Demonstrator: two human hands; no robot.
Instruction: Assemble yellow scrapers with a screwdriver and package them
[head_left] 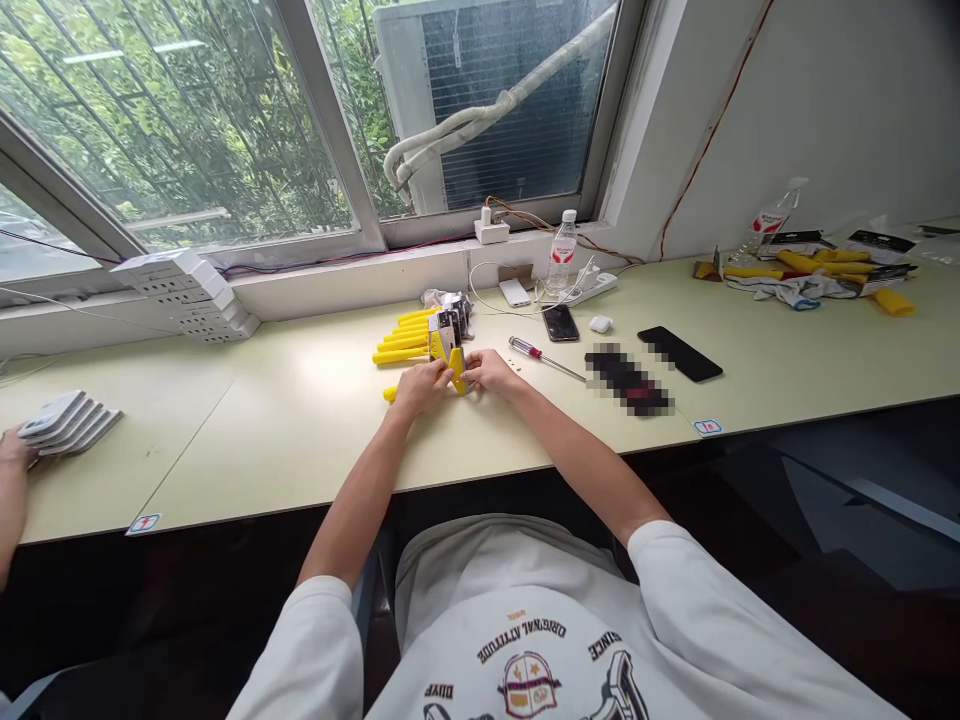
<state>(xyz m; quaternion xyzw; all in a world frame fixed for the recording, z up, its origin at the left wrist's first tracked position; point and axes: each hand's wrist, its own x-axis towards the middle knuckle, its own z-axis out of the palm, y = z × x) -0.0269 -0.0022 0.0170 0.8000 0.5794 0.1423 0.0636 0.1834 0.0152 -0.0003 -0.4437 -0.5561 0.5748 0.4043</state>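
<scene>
My left hand and my right hand meet over a yellow-handled hand tool with a metal head, held up from the pale tabletop. One yellow grip pokes out to the left beneath my left hand. My fingers hide much of the tool's jaw, so its exact type is unclear. Just behind my hands lies a row of several similar yellow-handled tools, their metal heads bunched against a crumpled white cloth.
A red-handled screwdriver, phones and a pixelated object lie to the right. Further right is a heap of yellow tools. At far left, another person's hand touches a stack of white pieces. A window sill runs behind.
</scene>
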